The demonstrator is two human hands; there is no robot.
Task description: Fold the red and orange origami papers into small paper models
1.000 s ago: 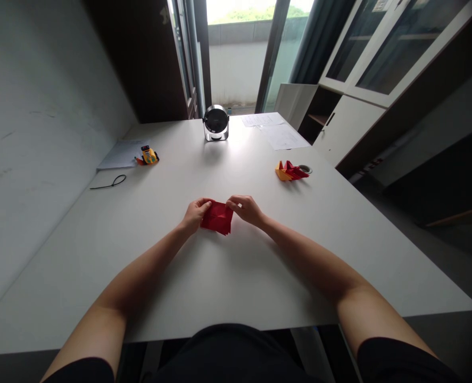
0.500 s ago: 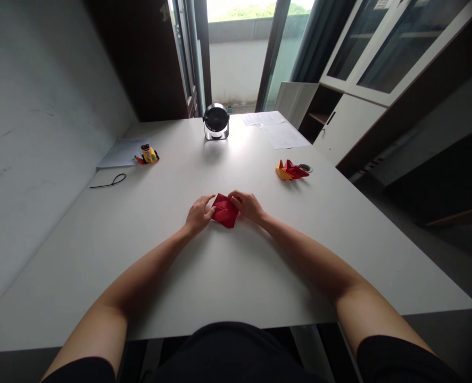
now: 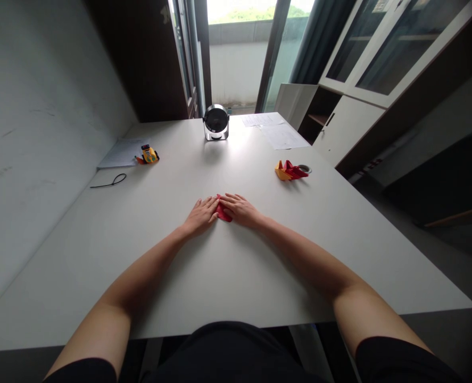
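A folded piece of red paper (image 3: 222,213) lies on the white table (image 3: 228,266), and only a narrow strip of it shows between my hands. My left hand (image 3: 200,214) lies flat on its left part, fingers stretched out. My right hand (image 3: 239,209) lies flat on its right part, fingers also stretched out and pointing left. The fingertips of both hands almost meet over the paper. Both palms press down on it.
Folded red and orange paper shapes (image 3: 289,171) sit to the right beside a tape roll (image 3: 305,169). A small round fan (image 3: 216,122) stands at the back, with paper sheets (image 3: 273,130) beyond. At the left are a yellow toy (image 3: 148,155), a sheet (image 3: 122,153) and a black cord (image 3: 110,183).
Both hands held the red paper pinched and raised off the table; they have lowered it and now lie flat over it, covering most of it.
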